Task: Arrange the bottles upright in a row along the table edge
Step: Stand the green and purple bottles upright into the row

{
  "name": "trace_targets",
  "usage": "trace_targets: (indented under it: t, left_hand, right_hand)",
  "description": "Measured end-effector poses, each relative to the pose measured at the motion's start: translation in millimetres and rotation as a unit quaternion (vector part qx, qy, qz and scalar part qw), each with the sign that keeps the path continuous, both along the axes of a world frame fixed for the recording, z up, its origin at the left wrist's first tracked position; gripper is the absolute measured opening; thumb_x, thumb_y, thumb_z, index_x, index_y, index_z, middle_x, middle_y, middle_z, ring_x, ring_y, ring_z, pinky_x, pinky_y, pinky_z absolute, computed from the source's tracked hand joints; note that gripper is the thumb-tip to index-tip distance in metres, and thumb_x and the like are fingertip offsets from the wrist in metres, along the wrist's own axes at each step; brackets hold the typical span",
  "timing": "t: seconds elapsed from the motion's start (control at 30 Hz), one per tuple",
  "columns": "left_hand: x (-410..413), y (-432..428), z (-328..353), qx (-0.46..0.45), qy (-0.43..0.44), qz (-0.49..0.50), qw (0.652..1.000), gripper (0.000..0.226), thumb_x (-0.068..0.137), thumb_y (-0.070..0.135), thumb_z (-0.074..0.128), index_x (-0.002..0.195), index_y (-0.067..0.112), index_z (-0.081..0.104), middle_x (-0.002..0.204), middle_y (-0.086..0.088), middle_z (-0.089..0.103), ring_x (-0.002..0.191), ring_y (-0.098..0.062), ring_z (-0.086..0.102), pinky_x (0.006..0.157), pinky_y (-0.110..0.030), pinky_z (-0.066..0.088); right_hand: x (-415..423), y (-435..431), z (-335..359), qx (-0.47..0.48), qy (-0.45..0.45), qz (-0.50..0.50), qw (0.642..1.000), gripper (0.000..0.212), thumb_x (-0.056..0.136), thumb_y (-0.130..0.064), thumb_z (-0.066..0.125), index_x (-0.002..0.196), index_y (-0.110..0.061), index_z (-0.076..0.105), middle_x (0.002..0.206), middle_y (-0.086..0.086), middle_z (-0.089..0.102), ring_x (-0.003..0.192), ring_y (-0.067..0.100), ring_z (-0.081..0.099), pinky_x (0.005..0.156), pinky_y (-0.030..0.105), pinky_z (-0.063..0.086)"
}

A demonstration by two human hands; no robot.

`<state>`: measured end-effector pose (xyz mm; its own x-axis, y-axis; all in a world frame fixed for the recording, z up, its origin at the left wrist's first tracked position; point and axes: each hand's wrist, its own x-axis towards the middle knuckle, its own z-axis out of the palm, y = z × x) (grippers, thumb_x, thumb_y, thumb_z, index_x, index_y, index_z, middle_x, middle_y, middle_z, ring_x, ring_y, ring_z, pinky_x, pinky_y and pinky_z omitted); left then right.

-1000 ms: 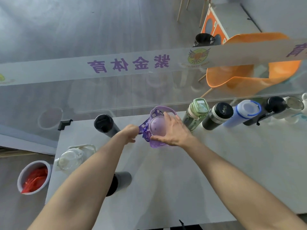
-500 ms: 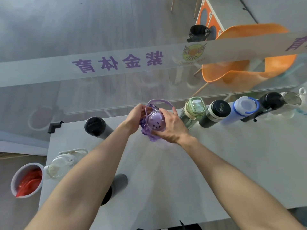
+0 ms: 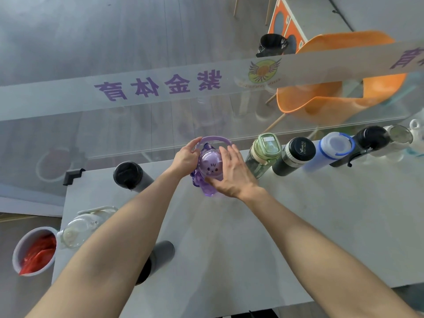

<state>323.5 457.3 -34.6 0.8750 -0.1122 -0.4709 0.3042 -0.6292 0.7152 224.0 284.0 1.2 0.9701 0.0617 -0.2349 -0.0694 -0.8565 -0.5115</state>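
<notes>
Both hands hold a purple bottle (image 3: 210, 167) with a cat face on its lid and a loop handle, upright near the table's far edge. My left hand (image 3: 185, 157) grips its left side and my right hand (image 3: 231, 173) wraps its right side. To its right a row stands along the far edge: a green bottle (image 3: 263, 150), a black-lidded bottle (image 3: 296, 153), a blue-and-white bottle (image 3: 332, 148), a black bottle (image 3: 369, 140) and a clear one (image 3: 398, 135). A dark grey bottle (image 3: 130, 175) stands upright to the left.
A clear bottle with a white lid (image 3: 80, 228) lies near the grey table's (image 3: 298, 226) left edge. Another dark grey bottle (image 3: 158, 258) lies under my left forearm. A bucket with red contents (image 3: 32, 253) sits on the floor left. A glass wall borders the far edge, with an orange chair (image 3: 332, 104) behind.
Both hands have carried the purple bottle toward the far edge and turned it upright, so its cat-face lid faces up. My left hand has closed fully onto its side.
</notes>
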Motion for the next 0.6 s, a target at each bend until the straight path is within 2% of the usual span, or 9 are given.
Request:
trace_targets:
  t: [0.07, 0.1, 0.17, 0.27, 0.37, 0.43, 0.53, 0.6]
  left_hand:
    - [1, -2, 0, 0.002, 0.001, 0.001, 1.000, 0.051, 0.111, 0.030, 0.042, 0.157, 0.049, 0.053, 0.136, -0.004, 0.073, 0.102, -0.033, 0.072, 0.075, -0.030, 0.049]
    - [2, -4, 0, 0.001, 0.002, 0.006, 1.000, 0.052, 0.110, 0.028, 0.041, 0.157, 0.048, 0.053, 0.140, -0.006, 0.072, 0.116, -0.037, 0.070, 0.080, -0.031, 0.050]
    - [0, -7, 0, -0.005, 0.000, 0.023, 1.000, 0.055, 0.108, 0.025, 0.040, 0.157, 0.046, 0.054, 0.143, -0.007, 0.070, 0.122, -0.037, 0.068, 0.088, -0.035, 0.052]
    - [-5, -7, 1, -0.006, -0.003, 0.032, 0.999, 0.055, 0.109, 0.025, 0.040, 0.159, 0.044, 0.053, 0.144, -0.006, 0.069, 0.115, -0.032, 0.068, 0.088, -0.035, 0.054]
    - [-11, -3, 2, -0.007, 0.006, 0.027, 1.000, 0.056, 0.108, 0.027, 0.041, 0.160, 0.046, 0.049, 0.141, -0.009, 0.070, 0.118, -0.037, 0.070, 0.095, -0.042, 0.057]
    - [-15, 0, 4, -0.008, 0.010, 0.024, 1.000, 0.056, 0.107, 0.029, 0.043, 0.161, 0.043, 0.047, 0.137, -0.012, 0.072, 0.096, -0.030, 0.070, 0.085, -0.038, 0.055]
    - [-23, 7, 13, 0.007, 0.008, -0.001, 1.000, 0.052, 0.108, 0.033, 0.047, 0.160, 0.037, 0.049, 0.124, -0.011, 0.077, 0.079, -0.020, 0.061, 0.076, -0.034, 0.050]
    - [-27, 17, 22, 0.031, 0.001, -0.025, 0.999, 0.053, 0.109, 0.034, 0.048, 0.162, 0.032, 0.049, 0.125, -0.004, 0.077, 0.083, -0.021, 0.065, 0.078, -0.034, 0.052]
  right_hand:
    - [3, 0, 1, -0.003, 0.002, -0.012, 1.000, 0.116, 0.086, -0.073, 0.067, 0.167, -0.005, 0.019, 0.174, 0.022, 0.019, 0.167, 0.034, 0.002, 0.135, 0.043, 0.013]
    - [4, 0, 1, -0.004, 0.004, -0.015, 1.000, 0.116, 0.086, -0.072, 0.068, 0.167, -0.006, 0.019, 0.174, 0.021, 0.020, 0.166, 0.034, 0.003, 0.134, 0.043, 0.014]
    - [8, -2, 1, -0.013, 0.010, -0.007, 1.000, 0.117, 0.086, -0.071, 0.069, 0.169, -0.008, 0.016, 0.173, 0.019, 0.021, 0.166, 0.033, 0.003, 0.134, 0.044, 0.015]
    - [9, -8, 2, -0.014, 0.017, 0.018, 1.000, 0.119, 0.086, -0.071, 0.068, 0.170, -0.012, 0.010, 0.175, 0.014, 0.018, 0.167, 0.028, -0.003, 0.135, 0.044, 0.014]
    - [0, -9, 0, -0.003, 0.006, 0.030, 1.000, 0.115, 0.089, -0.064, 0.070, 0.171, -0.016, 0.004, 0.178, 0.010, 0.007, 0.167, 0.025, -0.008, 0.135, 0.044, 0.009]
    - [-6, -7, -2, -0.005, -0.005, 0.031, 0.999, 0.108, 0.094, -0.056, 0.069, 0.172, -0.017, 0.005, 0.179, 0.009, 0.003, 0.167, 0.023, -0.008, 0.135, 0.045, 0.010]
    - [-11, -5, 3, -0.019, -0.007, 0.030, 0.999, 0.105, 0.095, -0.053, 0.069, 0.172, -0.015, 0.008, 0.179, 0.011, 0.005, 0.167, 0.025, -0.001, 0.135, 0.043, 0.011]
    - [-15, -6, 12, -0.030, -0.043, 0.016, 0.999, 0.100, 0.091, -0.050, 0.071, 0.168, -0.010, 0.023, 0.174, 0.018, 0.021, 0.163, 0.034, 0.018, 0.132, 0.046, 0.022]
